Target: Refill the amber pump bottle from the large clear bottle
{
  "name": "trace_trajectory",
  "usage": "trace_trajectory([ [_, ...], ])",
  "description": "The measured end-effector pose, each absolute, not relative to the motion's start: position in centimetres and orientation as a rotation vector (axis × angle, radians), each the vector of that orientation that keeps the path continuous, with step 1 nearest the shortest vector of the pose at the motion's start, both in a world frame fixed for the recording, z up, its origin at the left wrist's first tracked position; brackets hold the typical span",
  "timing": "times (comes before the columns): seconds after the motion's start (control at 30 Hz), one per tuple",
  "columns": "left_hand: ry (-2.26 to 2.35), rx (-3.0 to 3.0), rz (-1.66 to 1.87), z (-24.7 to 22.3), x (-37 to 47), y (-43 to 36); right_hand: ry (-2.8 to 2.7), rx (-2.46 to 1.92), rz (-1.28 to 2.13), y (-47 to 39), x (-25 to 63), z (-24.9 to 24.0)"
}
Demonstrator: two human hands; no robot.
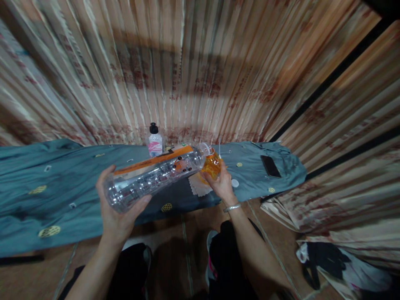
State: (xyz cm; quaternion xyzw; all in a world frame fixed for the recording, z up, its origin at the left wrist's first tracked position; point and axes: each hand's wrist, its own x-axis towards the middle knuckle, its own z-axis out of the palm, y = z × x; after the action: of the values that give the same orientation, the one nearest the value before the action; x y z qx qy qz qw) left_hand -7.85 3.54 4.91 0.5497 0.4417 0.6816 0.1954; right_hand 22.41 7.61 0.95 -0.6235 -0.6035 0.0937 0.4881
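My left hand (pixel 117 218) is wrapped round the base of a large clear plastic bottle (pixel 153 173) with an orange label. The bottle lies tilted almost level, its neck to the right and slightly higher than its base. No liquid can be made out inside it. Closed on a small translucent orange container (pixel 211 166), my right hand (pixel 223 183) keeps it against the bottle's mouth; whether the two openings join I cannot tell. Beneath them lies a pale scalloped-edged cloth or paper (pixel 199 186). A round white cap-like disc (pixel 235 183) rests beside my right hand.
A small bottle (pixel 155 143) with a black top and pink-white label stands at the back of the narrow teal-covered surface (pixel 84 187). A dark phone (pixel 270 166) lies to the right. Pleated curtains (pixel 187 75) hang behind, and clothes (pixel 340 266) lie at lower right.
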Motion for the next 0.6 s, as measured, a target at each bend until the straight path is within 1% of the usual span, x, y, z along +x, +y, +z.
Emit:
trace_trajectory([
  [0.6, 1.272, 1.481, 1.904, 4.79, -7.87, 3.51, -1.463, -1.524, 0.220, 7.69, 22.39, 0.84],
])
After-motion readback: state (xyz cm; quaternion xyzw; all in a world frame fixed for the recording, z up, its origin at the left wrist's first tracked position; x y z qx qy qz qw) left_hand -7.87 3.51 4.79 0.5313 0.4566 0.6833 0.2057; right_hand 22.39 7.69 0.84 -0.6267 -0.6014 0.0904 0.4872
